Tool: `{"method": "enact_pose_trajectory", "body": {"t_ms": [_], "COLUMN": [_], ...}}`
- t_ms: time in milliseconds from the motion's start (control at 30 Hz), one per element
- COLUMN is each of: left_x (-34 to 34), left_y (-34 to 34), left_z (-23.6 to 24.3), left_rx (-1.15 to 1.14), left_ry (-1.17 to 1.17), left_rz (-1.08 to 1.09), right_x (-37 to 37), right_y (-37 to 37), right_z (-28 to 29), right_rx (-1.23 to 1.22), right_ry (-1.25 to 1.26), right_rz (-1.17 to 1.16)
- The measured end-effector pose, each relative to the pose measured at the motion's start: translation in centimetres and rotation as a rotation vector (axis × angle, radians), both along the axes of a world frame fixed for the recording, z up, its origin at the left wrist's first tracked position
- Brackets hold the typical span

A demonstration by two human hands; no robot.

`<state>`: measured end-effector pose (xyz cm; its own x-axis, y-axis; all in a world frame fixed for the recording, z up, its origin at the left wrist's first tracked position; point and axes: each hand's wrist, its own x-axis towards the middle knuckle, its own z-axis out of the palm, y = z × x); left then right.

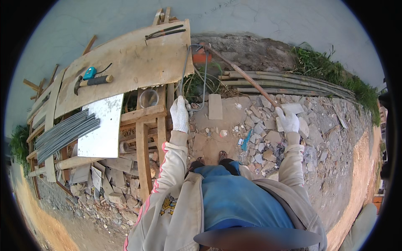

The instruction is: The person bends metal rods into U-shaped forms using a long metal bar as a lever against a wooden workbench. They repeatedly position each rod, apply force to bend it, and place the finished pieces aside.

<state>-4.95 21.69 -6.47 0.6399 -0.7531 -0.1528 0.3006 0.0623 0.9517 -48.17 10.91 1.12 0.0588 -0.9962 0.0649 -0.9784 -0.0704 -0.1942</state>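
One frame (205, 83), corner grasped by left hand (180, 115); one bar (240, 72), end by right hand (287, 121): stiff, well held, we judge.

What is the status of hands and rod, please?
Left hand holds bent rod; right hand holds long bar. Bar reaches rod's far end. Rubble on ground.

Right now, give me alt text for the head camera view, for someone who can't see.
A person's gloved left hand holds a bent metal loop; the gloved right hand holds a long brown bar reaching toward the loop's far end. At left, a wooden workbench bears a hammer, a teal tape measure and pincers; rubble lies around.
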Motion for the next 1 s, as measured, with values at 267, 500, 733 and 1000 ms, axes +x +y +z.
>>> {"method": "enact_pose_trajectory", "body": {"t_ms": [267,500,733,1000], "left_x": [-0.8,-0.6,-0.7,-0.7], "left_y": [0.0,-0.2,0.0,-0.1], "left_z": [0.7,0.6,0.6,0.5], "left_rx": [-0.050,-0.005,-0.034,-0.031], "left_ry": [0.093,0.109,0.117,0.101], "left_rz": [0.002,0.030,0.023,0.031], "right_x": [5.5,2.6,1.9,2.1], "right_y": [10.8,6.4,6.3,7.7], "right_z": [-2.0,-1.0,-2.1,-1.5], "right_rx": [-0.137,-0.072,-0.038,-0.149], "right_ry": [-0.074,-0.111,-0.156,-0.183], "right_rz": [-0.025,0.088,0.092,0.182]}}
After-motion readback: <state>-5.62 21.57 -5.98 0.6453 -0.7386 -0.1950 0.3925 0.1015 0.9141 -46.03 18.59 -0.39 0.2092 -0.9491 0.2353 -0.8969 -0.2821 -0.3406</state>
